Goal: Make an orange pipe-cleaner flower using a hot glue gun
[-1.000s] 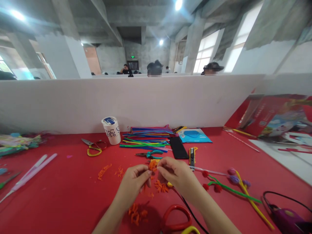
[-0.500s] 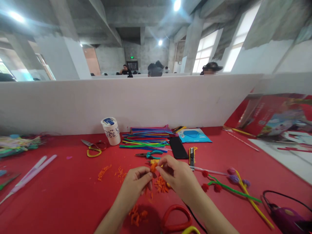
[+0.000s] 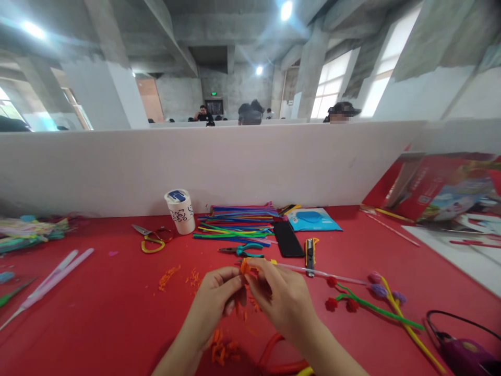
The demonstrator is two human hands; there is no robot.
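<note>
My left hand (image 3: 221, 295) and my right hand (image 3: 285, 292) meet over the middle of the red table. Between their fingertips is a small orange pipe-cleaner piece (image 3: 245, 267), pinched from both sides and partly covered by the fingers. Below the hands lies a pile of short orange pipe-cleaner bits (image 3: 223, 351). More orange bits (image 3: 169, 278) are scattered to the left, and a few show between the wrists. Red-handled scissors (image 3: 274, 351) lie under my right forearm, mostly hidden.
Behind the hands are pliers (image 3: 245, 250), a bundle of coloured pipe cleaners (image 3: 235, 224), a black phone (image 3: 288, 239), a wipes pack (image 3: 315, 220) and a utility knife (image 3: 310, 256). A white cup (image 3: 180, 213) and scissors (image 3: 152, 243) stand left. Pompom stems (image 3: 376, 308) lie right, before a white partition (image 3: 250, 167).
My right hand has shifted slightly left and down, its fingers closing nearer the orange piece and covering more of the bits beneath. The view has tilted a little.
</note>
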